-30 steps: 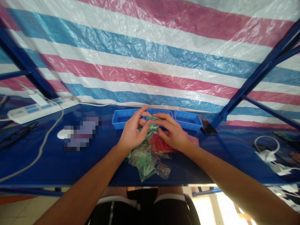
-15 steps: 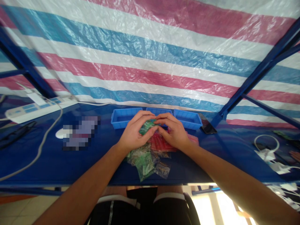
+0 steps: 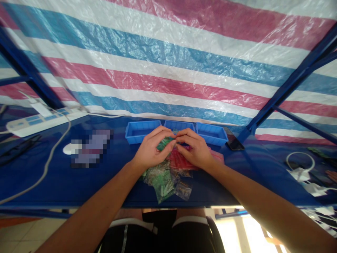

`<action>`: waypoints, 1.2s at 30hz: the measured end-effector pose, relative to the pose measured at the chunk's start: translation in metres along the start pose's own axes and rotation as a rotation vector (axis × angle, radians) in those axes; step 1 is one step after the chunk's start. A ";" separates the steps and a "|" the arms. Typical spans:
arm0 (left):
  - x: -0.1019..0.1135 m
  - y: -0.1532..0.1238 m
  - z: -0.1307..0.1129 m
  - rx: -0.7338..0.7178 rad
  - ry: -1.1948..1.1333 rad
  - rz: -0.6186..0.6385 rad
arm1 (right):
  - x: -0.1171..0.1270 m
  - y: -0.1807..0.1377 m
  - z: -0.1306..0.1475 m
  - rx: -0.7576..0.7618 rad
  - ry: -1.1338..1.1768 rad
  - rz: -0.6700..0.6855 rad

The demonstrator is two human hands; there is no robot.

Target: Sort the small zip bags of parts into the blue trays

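So the left hand (image 3: 154,149) is pinching a green packet (image 3: 163,143) between thumb and fingers, holding it over the middle of the desk (image 3: 58,186), nearer the blue trays (image 3: 133,140) lining the far edge. The right hand (image 3: 193,148) is bunching its fingertips at the packet's right side; can't tell if they're really gripping. Probably they're meeting there to steady floppy plastic. The loose packets (image 3: 163,184) are lying toward the near edge, presumably for easy reach.

Free tabletop (image 3: 254,167) right of pink bags (image 3: 181,161), blue bins (image 3: 212,139) behind them.
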State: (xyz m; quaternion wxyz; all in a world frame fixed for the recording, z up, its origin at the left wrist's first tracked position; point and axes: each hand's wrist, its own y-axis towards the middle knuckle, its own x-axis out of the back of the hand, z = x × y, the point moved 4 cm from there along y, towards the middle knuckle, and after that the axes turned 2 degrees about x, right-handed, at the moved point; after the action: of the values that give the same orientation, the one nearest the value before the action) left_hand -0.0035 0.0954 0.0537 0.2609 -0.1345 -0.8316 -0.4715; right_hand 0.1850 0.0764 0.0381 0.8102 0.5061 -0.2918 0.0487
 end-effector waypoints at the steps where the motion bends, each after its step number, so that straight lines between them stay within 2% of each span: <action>1: 0.000 0.000 0.000 -0.002 -0.006 0.000 | 0.000 0.000 0.001 0.002 -0.001 0.003; 27: 0.001 0.001 -0.006 -0.015 -0.036 0.041 | 0.005 0.003 0.009 -0.034 0.040 -0.007; 32: -0.003 -0.002 0.001 0.040 -0.028 0.023 | 0.003 0.003 0.006 -0.066 0.026 -0.008; 36: -0.008 -0.006 0.011 0.151 -0.082 0.014 | 0.001 0.002 0.003 -0.100 0.061 -0.013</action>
State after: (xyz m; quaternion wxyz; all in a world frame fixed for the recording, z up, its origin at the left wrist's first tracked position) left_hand -0.0032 0.1020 0.0409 0.2393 -0.1393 -0.8737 -0.3999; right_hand 0.1836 0.0744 0.0412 0.8432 0.4652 -0.2659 0.0443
